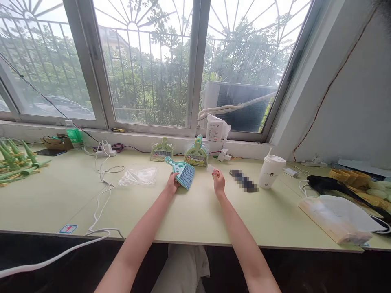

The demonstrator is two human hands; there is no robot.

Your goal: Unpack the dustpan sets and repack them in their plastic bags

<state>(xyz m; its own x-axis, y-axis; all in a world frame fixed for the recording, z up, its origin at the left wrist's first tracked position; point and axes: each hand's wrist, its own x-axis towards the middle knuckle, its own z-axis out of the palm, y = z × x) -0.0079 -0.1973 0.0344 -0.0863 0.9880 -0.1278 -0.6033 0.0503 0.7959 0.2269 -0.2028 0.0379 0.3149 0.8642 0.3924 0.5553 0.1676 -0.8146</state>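
My left hand [172,184] is closed on a teal dustpan and brush set [184,174], held tilted just above the table with its handle toward the upper left. The brush's bluish bristles face up to me. To its right, the fingers of my right hand [218,182] pinch a small, pale, see-through piece [210,167]; its exact kind is unclear. Behind my hands, a wrapped green dustpan set [162,150] and a second wrapped set [196,154] stand against the window wall. Left of my left hand lies a crumpled clear plastic bag [139,176].
A white lidded cup [271,172] with a straw stands right, beside a pixelated dark object [243,181]. White cables [102,191] cross the table [195,219] at left, near a green-labelled bottle [74,136]. A tissue pack [332,221] lies near the right front edge.
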